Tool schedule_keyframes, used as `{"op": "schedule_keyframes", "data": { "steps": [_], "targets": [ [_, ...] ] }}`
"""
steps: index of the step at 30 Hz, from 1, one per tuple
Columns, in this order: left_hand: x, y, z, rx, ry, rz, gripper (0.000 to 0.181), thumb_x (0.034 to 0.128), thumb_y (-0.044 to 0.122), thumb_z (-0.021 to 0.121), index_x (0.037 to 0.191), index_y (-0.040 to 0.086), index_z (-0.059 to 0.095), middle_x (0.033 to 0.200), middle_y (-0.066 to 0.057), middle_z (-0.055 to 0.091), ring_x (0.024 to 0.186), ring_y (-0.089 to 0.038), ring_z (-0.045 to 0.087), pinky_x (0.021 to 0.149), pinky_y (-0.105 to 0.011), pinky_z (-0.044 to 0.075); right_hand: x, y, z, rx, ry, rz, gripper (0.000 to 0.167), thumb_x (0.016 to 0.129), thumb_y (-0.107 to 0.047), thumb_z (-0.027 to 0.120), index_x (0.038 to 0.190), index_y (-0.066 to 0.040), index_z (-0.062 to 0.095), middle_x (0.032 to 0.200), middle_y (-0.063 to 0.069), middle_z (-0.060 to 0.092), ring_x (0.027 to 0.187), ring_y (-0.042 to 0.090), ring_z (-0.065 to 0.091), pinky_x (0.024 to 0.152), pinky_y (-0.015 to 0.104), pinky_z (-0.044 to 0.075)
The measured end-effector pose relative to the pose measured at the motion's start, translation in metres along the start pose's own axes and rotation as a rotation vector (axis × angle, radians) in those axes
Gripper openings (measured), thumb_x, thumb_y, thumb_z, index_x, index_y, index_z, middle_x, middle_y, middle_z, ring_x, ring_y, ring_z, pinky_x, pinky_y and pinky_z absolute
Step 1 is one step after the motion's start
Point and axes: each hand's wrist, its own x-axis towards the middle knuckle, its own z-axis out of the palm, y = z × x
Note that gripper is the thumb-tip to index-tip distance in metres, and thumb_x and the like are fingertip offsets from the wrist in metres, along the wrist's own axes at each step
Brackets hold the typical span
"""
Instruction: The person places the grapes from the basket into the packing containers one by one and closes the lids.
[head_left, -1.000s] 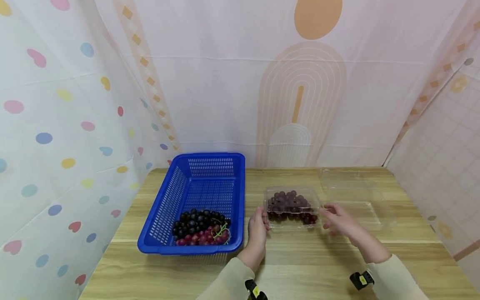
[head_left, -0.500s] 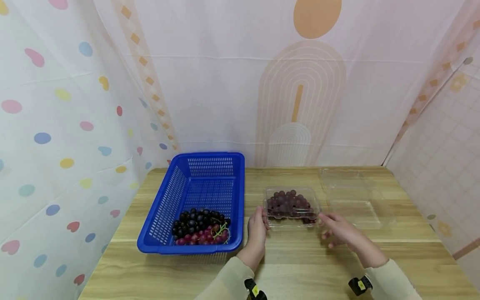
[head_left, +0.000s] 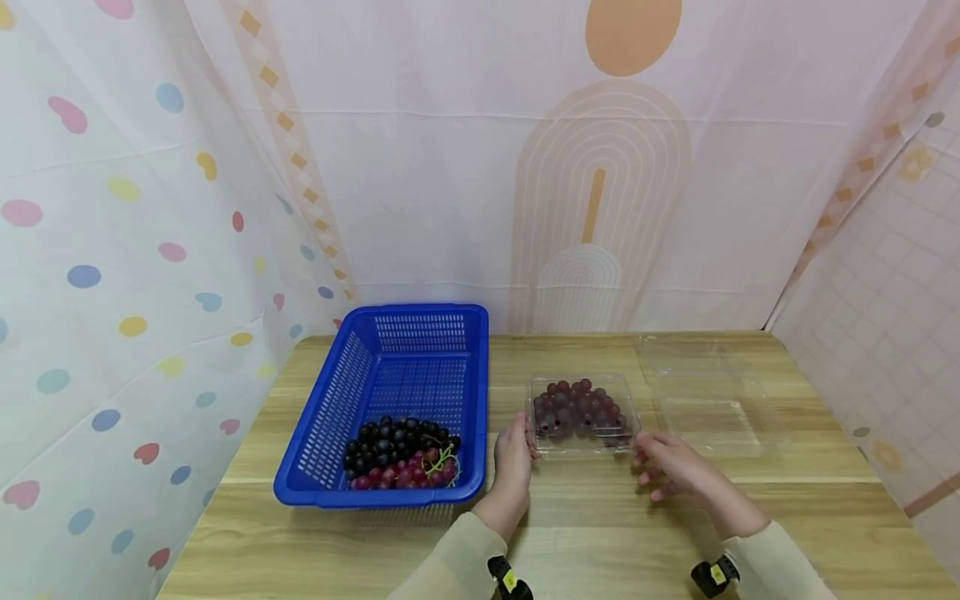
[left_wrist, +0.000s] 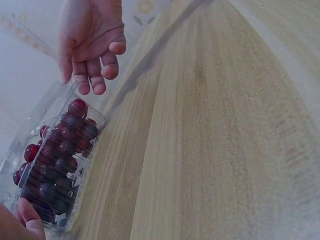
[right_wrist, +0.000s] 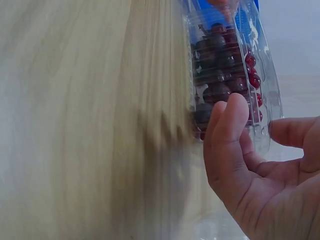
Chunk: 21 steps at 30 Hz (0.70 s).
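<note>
A clear plastic clamshell box [head_left: 583,450] full of dark red grapes [head_left: 576,408] sits on the wooden table, its lid lying over the fruit. My left hand [head_left: 513,467] rests against the box's left end, fingers mostly straight. At the right front corner, my right hand [head_left: 678,467] touches the lid's edge with its thumb. Its other fingers are loosely bent beside the box, as the right wrist view shows. In the left wrist view the grapes [left_wrist: 55,160] show through the near wall, and only part of the left hand [left_wrist: 20,222] appears.
A blue plastic basket [head_left: 480,400] stands left of the box. Black grapes [head_left: 386,442] and red grapes [head_left: 405,475] on green stems lie in its near end. Another clear plastic container [head_left: 705,408], lid laid back, is at the right. A patterned curtain [head_left: 435,183] hangs behind the table.
The box's lid has come down over the grapes at the front. My right hand has moved slightly left and lower with it. The left hand has stayed at the box's left end.
</note>
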Motion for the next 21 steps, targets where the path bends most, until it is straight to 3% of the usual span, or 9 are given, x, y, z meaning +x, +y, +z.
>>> {"op": "schedule_keyframes", "data": {
  "steps": [2, 5, 9, 12, 17, 21],
  "targets": [
    [-0.002, 0.001, 0.000, 0.012, -0.003, 0.009, 0.034, 0.1011, 0.019, 0.037, 0.091, -0.007, 0.056, 0.069, -0.004, 0.045, 0.060, -0.012, 0.044, 0.061, -0.027, 0.042, 0.002, 0.001, 0.000, 0.036, -0.019, -0.003, 0.036, 0.102, -0.030, 0.038, 0.110, 0.003, 0.048, 0.090, 0.005, 0.055, 0.071, 0.014, 0.058, 0.055, 0.031, 0.052],
    [-0.002, -0.001, 0.000, 0.036, -0.022, 0.032, 0.035, 0.0996, 0.015, 0.039, 0.113, -0.013, 0.056, 0.093, -0.021, 0.058, 0.067, -0.016, 0.048, 0.066, -0.030, 0.045, 0.005, 0.003, -0.001, 0.115, -0.064, -0.013, 0.028, 0.102, -0.025, 0.036, 0.100, 0.000, 0.049, 0.084, 0.002, 0.053, 0.069, 0.013, 0.055, 0.056, 0.030, 0.051],
    [0.000, -0.004, 0.000, 0.068, -0.046, 0.050, 0.043, 0.0982, 0.008, 0.040, 0.134, -0.015, 0.040, 0.131, -0.032, 0.047, 0.086, -0.031, 0.054, 0.074, -0.036, 0.048, 0.008, 0.003, -0.003, 0.194, -0.116, -0.040, 0.024, 0.101, -0.020, 0.034, 0.090, -0.005, 0.050, 0.080, 0.000, 0.051, 0.068, 0.011, 0.053, 0.057, 0.028, 0.049],
    [0.009, -0.015, 0.001, 0.078, -0.039, 0.052, 0.041, 0.0982, 0.006, 0.041, 0.135, -0.013, 0.041, 0.128, -0.031, 0.048, 0.093, -0.035, 0.054, 0.074, -0.035, 0.049, 0.010, 0.004, -0.003, 0.215, -0.119, -0.052, 0.023, 0.100, -0.017, 0.034, 0.086, -0.008, 0.051, 0.078, -0.001, 0.050, 0.066, 0.010, 0.052, 0.056, 0.027, 0.047],
    [0.032, -0.044, 0.003, 0.086, -0.022, 0.057, 0.041, 0.0985, 0.008, 0.043, 0.136, -0.009, 0.043, 0.127, -0.025, 0.050, 0.095, -0.026, 0.055, 0.069, -0.027, 0.048, 0.011, 0.004, 0.001, 0.239, -0.071, -0.044, 0.022, 0.098, -0.015, 0.035, 0.083, -0.010, 0.051, 0.074, -0.003, 0.049, 0.064, 0.009, 0.049, 0.053, 0.026, 0.045],
    [0.031, -0.044, 0.002, 0.093, -0.026, 0.055, 0.041, 0.0989, 0.007, 0.043, 0.137, -0.008, 0.042, 0.130, -0.027, 0.049, 0.099, -0.026, 0.055, 0.071, -0.029, 0.049, 0.012, 0.003, 0.003, 0.247, -0.044, -0.040, 0.021, 0.097, -0.014, 0.036, 0.082, -0.010, 0.050, 0.073, -0.003, 0.048, 0.063, 0.009, 0.048, 0.053, 0.026, 0.045]
  ]
}}
